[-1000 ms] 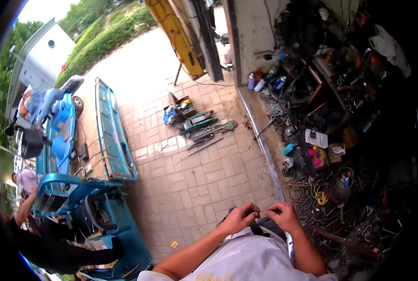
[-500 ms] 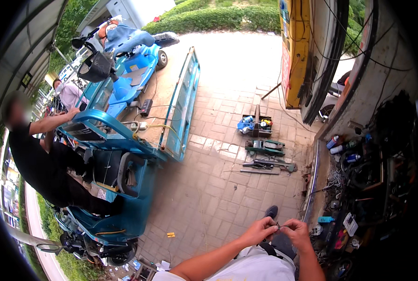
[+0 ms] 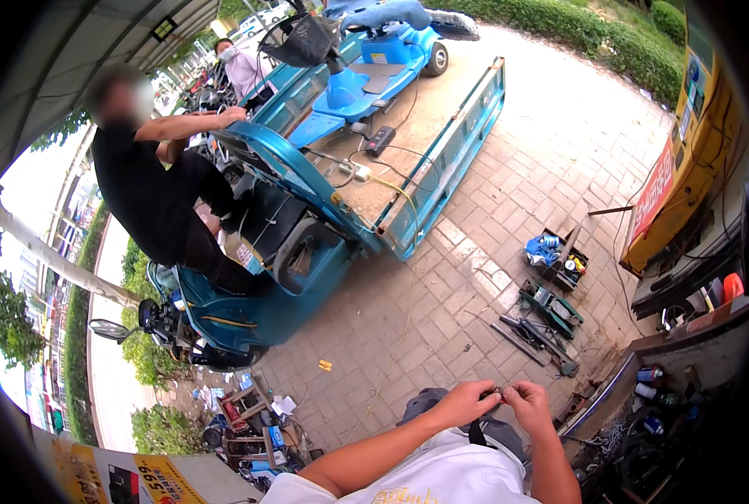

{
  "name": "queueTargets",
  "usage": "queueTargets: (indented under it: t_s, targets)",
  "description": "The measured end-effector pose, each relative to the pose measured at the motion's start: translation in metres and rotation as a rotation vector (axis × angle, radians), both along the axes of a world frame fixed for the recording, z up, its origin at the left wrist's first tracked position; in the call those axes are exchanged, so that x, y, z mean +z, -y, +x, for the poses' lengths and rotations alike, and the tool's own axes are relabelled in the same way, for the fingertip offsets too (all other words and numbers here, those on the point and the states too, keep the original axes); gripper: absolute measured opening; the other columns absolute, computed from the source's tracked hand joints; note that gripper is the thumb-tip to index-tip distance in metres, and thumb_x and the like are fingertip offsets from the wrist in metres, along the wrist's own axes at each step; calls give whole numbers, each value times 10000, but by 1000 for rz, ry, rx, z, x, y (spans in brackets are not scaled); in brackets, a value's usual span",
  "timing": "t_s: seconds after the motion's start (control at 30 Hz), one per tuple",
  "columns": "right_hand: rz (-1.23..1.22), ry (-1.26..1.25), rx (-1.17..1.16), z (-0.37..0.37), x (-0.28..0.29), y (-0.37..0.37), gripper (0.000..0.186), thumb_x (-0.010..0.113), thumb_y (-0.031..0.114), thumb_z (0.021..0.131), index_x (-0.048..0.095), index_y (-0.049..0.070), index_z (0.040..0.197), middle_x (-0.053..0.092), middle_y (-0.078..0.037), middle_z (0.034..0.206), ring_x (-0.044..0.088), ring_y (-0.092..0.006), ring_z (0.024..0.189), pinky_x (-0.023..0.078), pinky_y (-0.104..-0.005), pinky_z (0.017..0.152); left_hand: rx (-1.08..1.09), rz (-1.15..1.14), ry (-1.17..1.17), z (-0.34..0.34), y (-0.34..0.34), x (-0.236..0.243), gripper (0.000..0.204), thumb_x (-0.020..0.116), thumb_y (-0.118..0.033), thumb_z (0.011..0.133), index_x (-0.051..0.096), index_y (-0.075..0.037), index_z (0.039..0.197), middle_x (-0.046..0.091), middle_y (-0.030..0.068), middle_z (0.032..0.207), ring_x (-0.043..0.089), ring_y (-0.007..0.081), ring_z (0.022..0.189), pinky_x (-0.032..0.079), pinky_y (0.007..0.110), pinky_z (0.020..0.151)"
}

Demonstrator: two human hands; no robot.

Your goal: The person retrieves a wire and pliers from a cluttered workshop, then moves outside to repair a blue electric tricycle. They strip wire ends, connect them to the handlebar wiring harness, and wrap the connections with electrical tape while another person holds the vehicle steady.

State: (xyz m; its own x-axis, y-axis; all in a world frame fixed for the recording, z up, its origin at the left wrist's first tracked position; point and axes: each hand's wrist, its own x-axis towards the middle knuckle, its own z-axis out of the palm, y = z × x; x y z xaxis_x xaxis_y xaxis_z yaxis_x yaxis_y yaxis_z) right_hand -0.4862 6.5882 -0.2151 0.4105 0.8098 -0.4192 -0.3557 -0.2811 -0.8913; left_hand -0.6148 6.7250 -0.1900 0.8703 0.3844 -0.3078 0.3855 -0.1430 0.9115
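Observation:
Both my hands meet in front of my chest, at the lower middle of the head view. My left hand [image 3: 468, 403] is closed in a pinch, thumb and forefinger together. Close against it, my right hand [image 3: 528, 406] pinches as well. Between the fingertips is a small dark thing, too small to name. Below the hands are my white shirt [image 3: 441, 470] and a dark strap [image 3: 476, 432].
A blue-green cargo tricycle [image 3: 307, 277] carries a blue mobility scooter [image 3: 366, 88]; a person in black [image 3: 143, 181] straddles its seat. On the paving are a toolbox [image 3: 557, 259], a green floor jack [image 3: 551, 307] and metal bars [image 3: 536, 340]. Clutter fills the right-hand shelf [image 3: 643, 437].
My view has swung left, so the tricycle and tools sit further right in the picture. Both hands remain pinched together in front of me.

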Motion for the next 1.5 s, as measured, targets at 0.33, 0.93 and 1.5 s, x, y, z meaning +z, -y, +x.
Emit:
queueTargets:
  t_s: [0.33,0.93,1.5]
  targets:
    - [-42,-120,380,67,3,-155,105,702,38,799,661,-36,861,675,-95,794,637,-149,736,513,-269,685,214,13,14,10,-112,-5,206,609,-218,871,608,-14,898,556,95,657,489,137,599,415,292,569]
    - [11,55,199,92,80,-410,248,574,190,937,634,-20,1056,653,-46,876,587,-98,772,488,-246,702,418,-513,299,75,-375,26,117,599,-135,906,594,-20,889,545,-22,715,459,39,609,368,196,541]
    - [-102,-364,791,198,52,-613,98,698,64,818,657,-7,871,650,-71,752,617,-126,662,502,-244,604,863,-67,54,121,-467,37,230,687,-236,854,617,-18,877,548,-43,693,470,32,641,399,218,561]
